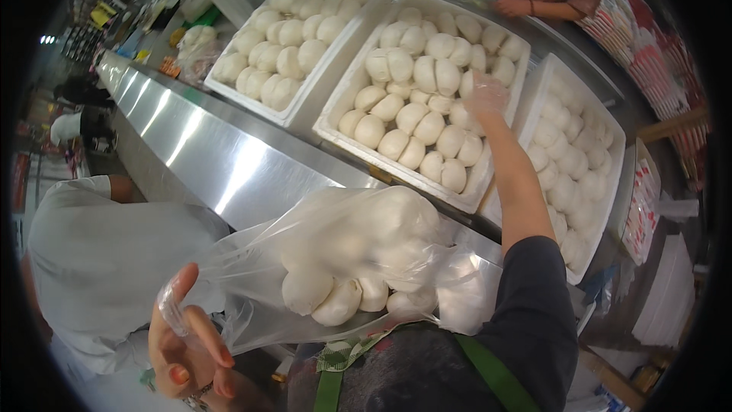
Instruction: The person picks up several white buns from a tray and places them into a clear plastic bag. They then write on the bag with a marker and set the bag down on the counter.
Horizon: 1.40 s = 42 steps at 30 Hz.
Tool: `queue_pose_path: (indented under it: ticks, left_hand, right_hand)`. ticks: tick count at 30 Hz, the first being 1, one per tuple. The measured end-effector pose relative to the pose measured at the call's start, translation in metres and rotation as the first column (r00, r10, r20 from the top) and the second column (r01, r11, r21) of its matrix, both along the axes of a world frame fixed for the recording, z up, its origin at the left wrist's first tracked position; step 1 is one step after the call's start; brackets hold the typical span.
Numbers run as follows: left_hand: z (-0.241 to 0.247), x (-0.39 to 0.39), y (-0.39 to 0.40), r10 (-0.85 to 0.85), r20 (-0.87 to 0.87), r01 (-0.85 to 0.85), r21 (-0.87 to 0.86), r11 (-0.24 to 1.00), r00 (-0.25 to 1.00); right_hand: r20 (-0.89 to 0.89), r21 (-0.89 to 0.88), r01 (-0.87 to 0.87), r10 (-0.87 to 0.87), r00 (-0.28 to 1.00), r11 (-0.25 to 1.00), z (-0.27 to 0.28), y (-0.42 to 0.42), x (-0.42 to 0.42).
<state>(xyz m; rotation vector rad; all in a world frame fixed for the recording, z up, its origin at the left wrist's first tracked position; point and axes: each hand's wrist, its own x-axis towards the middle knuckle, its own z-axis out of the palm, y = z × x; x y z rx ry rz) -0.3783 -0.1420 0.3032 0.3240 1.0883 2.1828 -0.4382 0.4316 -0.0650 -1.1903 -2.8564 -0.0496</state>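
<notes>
My left hand (191,337), at lower left, has a strip of a clear plastic bag (251,292) looped over its fingers and pulls the bag's side taut. Inside the bag lie several large, round white items that look like mushrooms (337,300); clear film blurs some of them. My right hand (486,94), under thin clear plastic, reaches into the middle white foam box (480,197). It touches the white mushrooms (437,74) near the box's right wall. Its fingertips are hidden, so I cannot tell whether it grips one.
More mushrooms fill a left foam box (280,117) and a right foam box (586,266). A shiny metal counter edge (229,154) runs along the near side. One person in a light shirt (126,263) stands close at left; another person's hand (512,6) rests across the counter.
</notes>
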Motion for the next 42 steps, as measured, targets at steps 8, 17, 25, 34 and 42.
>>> queue_pose_path:
  ticks: [8,17,25,34,42]
  left_hand:
    - [-0.006,0.006,0.011,0.051,-0.120,-0.053,-0.014,0.999,0.991]
    - [0.003,0.006,0.011,-0.052,-0.110,0.048,-0.033,0.998,0.993]
    - [0.009,-0.009,-0.013,-0.129,-0.218,0.149,0.076,0.986,0.967]
    - [0.015,-0.059,-0.019,-0.019,-0.280,0.054,0.117,0.992,0.960]
    - [0.003,-0.036,-0.036,-0.042,-0.185,0.048,0.027,0.998,0.982]
  right_hand:
    - [-0.487,-0.105,-0.098,0.035,0.873,0.990,0.050,-0.011,0.029]
    - [-0.754,-0.617,-0.703,0.011,0.657,-0.355,0.295,-0.234,0.144]
    - [-0.612,-0.354,-0.931,0.732,0.298,0.083,0.227,-0.309,0.086]
    - [-0.232,-0.412,-0.732,0.715,0.660,0.542,0.271,-0.236,0.166]
    - [-0.557,-0.822,-0.546,0.025,0.830,-0.161,0.255,-0.117,0.113]
